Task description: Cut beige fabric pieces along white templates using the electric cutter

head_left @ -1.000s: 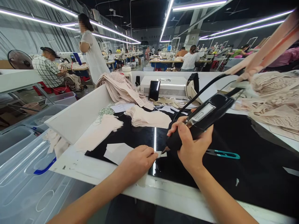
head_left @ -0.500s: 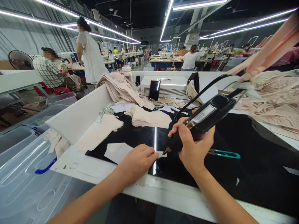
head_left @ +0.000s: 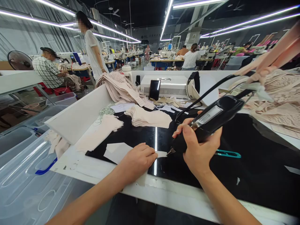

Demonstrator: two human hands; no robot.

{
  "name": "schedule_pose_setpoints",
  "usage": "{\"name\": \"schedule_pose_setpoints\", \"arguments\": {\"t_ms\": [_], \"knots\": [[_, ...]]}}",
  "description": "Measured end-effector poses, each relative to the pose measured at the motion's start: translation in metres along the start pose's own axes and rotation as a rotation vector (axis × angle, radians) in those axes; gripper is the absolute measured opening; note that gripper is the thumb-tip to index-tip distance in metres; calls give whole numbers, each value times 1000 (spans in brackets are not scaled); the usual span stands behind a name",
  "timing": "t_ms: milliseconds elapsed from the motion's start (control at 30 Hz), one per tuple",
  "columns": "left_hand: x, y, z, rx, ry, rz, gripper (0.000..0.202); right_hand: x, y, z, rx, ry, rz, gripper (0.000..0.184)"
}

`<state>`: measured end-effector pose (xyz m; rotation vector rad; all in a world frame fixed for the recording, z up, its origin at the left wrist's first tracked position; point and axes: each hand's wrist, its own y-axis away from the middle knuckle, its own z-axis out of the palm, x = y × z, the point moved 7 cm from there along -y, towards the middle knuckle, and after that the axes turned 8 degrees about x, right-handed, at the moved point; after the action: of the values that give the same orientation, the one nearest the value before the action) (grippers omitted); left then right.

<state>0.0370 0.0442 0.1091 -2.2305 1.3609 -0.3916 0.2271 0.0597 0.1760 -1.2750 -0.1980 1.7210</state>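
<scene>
Mat [head_left: 248,134] (head view): black, beneath the work
Strip [head_left: 162,154]: on mat's near left half, between left grip [head_left: 138,158] and tip [head_left: 171,152]
Left grip: fingertips on strip; pinching or pressing, cannot tell
Right grip [head_left: 202,149]: wrapped round tool [head_left: 214,116], above mat
Risk: strip slipping or tip wandering could nick left grip

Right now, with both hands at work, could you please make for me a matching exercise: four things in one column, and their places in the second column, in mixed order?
1. left hand
2. black handheld tool
3. teal handle
4. phone

A. lying on the black surface, partly behind the wrist
B. standing before the white box
C. resting on a white piece
D. gripped in the right hand

Pairs: 1-C, 2-D, 3-A, 4-B
</scene>
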Motion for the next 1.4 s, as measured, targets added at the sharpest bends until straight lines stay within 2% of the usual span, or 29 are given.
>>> {"name": "schedule_pose_setpoints", "arguments": {"t_ms": [267, 500, 767, 933, 1233, 1400], "knots": [[0, 0, -1, -3, -15, -31, 18, 1, 0, 1, 0, 6, 8, 39], [-2, 0, 3, -27, -37, -39, 18, 2, -3, 1, 37, 30, 40, 48], [-2, 0, 3, -28, -35, -28, 17, 4, 6, 17, 12, -27, 101, 42], [-1, -1, 4, -14, -36, -28, 11, 5, 10, 24, -25, -42, 91, 35], [0, -1, 3, -12, -48, -20, 12, 5, 11, 24, -15, -1, 81, 33], [0, -1, 4, -12, -41, -19, 14, 5, 3, 14, 32, -18, 88, 40]]}}
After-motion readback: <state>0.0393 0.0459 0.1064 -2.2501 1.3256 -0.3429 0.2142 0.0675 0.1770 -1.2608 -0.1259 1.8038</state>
